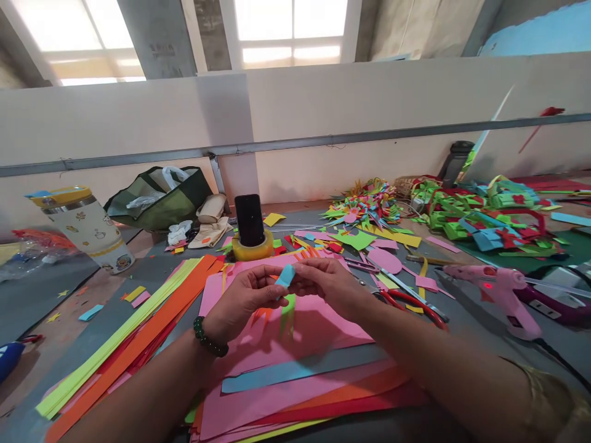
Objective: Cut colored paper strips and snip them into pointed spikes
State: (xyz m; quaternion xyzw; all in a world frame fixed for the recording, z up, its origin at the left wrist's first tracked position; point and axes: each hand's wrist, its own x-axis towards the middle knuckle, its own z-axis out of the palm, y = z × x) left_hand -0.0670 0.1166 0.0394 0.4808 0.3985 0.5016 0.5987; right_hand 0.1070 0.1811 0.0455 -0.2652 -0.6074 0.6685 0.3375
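A small folded piece of light blue paper (286,275) is pinched between the fingertips of both hands. My left hand (247,296), with a dark bead bracelet at the wrist, grips it from the left side. From the right, the closed fingers of my right hand (330,284) press on its edge. Beneath the hands lies a stack of pink paper sheets (217,344), with orange, red and yellow sheets showing lower down. A blue paper strip (277,374) rests across the stack. Just under the hands is a bright green paper piece (288,314), partly hidden.
Long paper strips (138,332) lie at left beside a tumbler (90,231). A phone (250,220) leans on a tape roll (253,247). Right are red-handled scissors (415,304), a pink glue gun (501,289), scattered scraps and paper baskets (503,231).
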